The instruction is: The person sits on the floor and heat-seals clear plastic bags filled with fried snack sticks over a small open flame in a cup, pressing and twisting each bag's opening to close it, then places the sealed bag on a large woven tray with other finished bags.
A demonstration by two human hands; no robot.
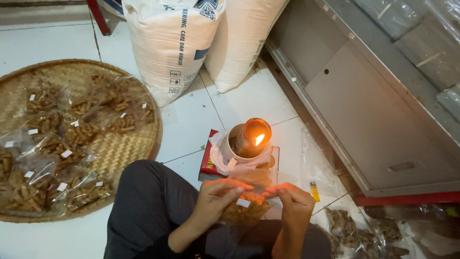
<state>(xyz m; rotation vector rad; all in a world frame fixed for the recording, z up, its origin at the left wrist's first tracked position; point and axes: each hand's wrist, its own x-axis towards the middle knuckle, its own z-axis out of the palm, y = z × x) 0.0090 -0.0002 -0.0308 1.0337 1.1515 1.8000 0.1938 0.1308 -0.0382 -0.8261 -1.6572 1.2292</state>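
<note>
Item: snack bag (pixel 245 207), clear plastic, brown sticks inside, held over my lap just below the flame (pixel 259 139) of a lamp (pixel 252 137). My left hand (pixel 218 196) and right hand (pixel 293 204): fingers pinched on its top edge. Left: woven tray (pixel 127 148) of filled bags. Floor: yellow lighter (pixel 314 191).

Left hand (pixel 216 195) and right hand (pixel 292 200) cover the top edge of the bag (pixel 245 211), so its mouth is hidden. Bag's lower part sinks behind the knees. Tray (pixel 125 152) cut off at 9 o'clock. Two sacks (pixel 172 43) cut at 12. Packets (pixel 364 235) at 5 o'clock run off the bottom edge. Red box (pixel 209 156) mostly hidden under the candle holder (pixel 235 153).
</note>
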